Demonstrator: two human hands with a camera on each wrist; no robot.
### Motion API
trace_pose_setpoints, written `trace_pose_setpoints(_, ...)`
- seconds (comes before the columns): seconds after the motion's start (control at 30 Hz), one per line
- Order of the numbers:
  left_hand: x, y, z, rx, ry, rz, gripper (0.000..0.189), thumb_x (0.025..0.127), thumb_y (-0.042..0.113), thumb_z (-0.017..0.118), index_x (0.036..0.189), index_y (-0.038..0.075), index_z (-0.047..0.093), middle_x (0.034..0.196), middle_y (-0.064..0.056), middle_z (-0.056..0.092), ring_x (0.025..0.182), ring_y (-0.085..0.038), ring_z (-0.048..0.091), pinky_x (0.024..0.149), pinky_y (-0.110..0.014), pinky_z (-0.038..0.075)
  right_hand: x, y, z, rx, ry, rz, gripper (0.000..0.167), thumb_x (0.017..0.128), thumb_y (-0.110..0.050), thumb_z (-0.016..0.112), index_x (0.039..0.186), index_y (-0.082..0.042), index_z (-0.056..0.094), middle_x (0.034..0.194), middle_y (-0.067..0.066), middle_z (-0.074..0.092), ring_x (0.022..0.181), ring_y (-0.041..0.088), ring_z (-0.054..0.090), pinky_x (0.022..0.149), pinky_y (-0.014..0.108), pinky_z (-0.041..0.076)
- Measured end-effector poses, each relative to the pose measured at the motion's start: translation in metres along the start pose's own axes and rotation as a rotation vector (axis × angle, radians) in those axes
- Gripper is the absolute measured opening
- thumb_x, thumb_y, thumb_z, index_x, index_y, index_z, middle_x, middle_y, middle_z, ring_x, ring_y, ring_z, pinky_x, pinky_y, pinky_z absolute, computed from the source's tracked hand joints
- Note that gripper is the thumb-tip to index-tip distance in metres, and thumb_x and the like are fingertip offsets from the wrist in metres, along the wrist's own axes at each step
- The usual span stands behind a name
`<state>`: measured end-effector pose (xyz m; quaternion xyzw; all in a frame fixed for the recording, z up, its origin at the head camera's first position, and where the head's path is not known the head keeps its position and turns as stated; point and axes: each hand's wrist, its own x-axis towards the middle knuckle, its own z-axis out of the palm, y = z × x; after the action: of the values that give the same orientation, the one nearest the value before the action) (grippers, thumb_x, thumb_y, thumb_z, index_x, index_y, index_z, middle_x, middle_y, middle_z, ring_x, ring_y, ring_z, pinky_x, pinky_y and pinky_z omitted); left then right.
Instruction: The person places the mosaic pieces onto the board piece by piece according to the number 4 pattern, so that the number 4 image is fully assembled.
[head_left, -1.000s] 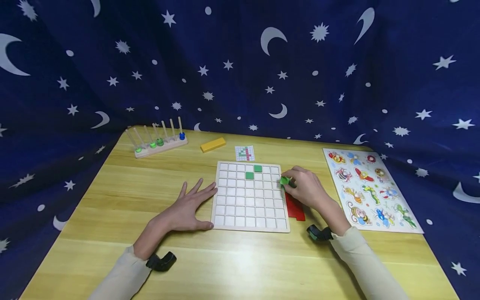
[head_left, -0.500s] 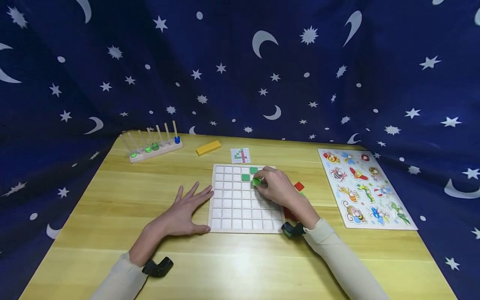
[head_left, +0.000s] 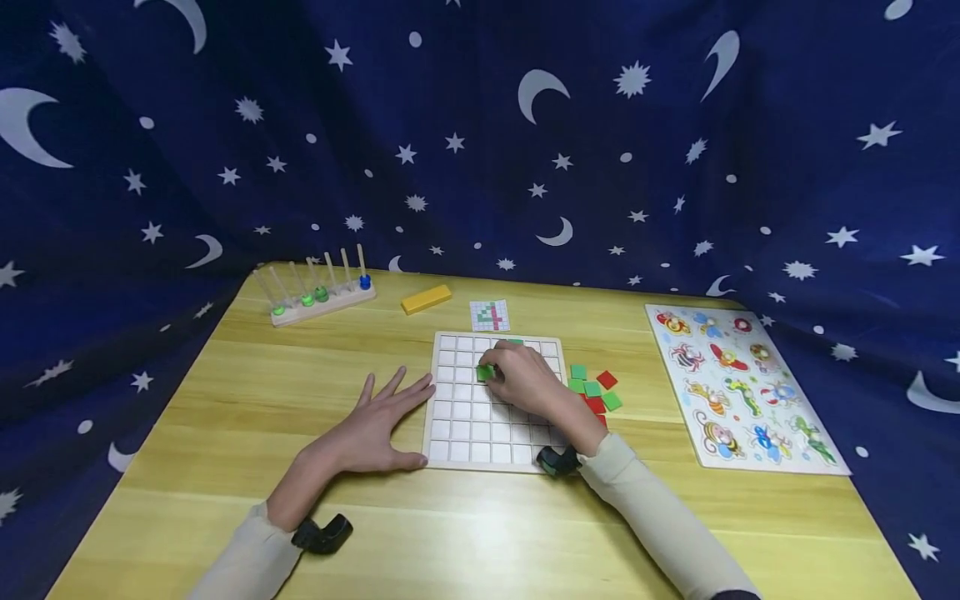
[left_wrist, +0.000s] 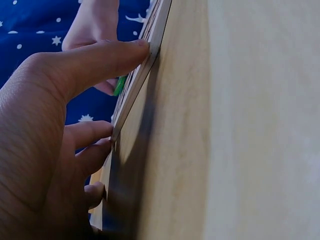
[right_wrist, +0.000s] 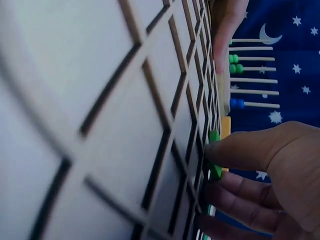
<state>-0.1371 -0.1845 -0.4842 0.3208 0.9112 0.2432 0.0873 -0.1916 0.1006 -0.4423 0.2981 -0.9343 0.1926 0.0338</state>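
Note:
A white board with a square grid [head_left: 461,432] lies in the middle of the table. My right hand [head_left: 528,385] is over its upper part and pinches a green square tile [head_left: 485,372] between thumb and fingers. In the right wrist view this green tile [right_wrist: 215,156] is tilted at the grid. Another green tile [head_left: 515,342] in the top row shows partly behind the hand. My left hand [head_left: 375,427] has its fingers spread, with thumb and fingertips touching the board's left edge; the left wrist view shows the thumb [left_wrist: 112,60] on the rim.
Loose green tiles [head_left: 592,389] and red tiles [head_left: 607,379] lie right of the board. Behind it are a card with a coloured pattern [head_left: 489,316] and a yellow block [head_left: 426,299]. A peg rack [head_left: 326,306] stands back left; an insect puzzle [head_left: 738,387] lies at right.
My right hand has carried the green tile leftward from the board's right edge to its upper middle, uncovering the loose tiles. My left hand stays at the board's left edge.

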Motion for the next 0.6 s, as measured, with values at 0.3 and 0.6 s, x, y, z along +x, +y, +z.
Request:
trace_pose_setpoints(0.3,0.0006,0.0004,-0.0003,-0.006,0.009,-0.002,0.102,0.077,0.061,0.075,0.159,0.022,0.030,0.165,0.005,0.021,0.152,-0.031,0.004,0.114,-0.063,-0.010,0.0081,-0.0092,-0.0007,-0.028,-0.067,0.020,0.017,0.082,0.004,0.073,0.092,-0.009,0.077,0.082,0.004,0.062,0.062,0.016,0.046,0.052,0.030,0.040)
trace_pose_setpoints(0.6,0.0002,0.0007,0.0001,-0.008,0.005,-0.001,0.102,0.077,0.062,0.075,0.159,0.022,0.029,0.165,0.006,0.021,0.152,-0.030,0.003,0.115,-0.062,-0.010,0.0108,-0.0102,-0.0015,-0.015,-0.112,0.017,0.011,0.084,0.002,0.075,0.088,-0.008,0.076,0.079,0.005,0.060,0.063,0.017,0.043,0.052,0.029,0.035)
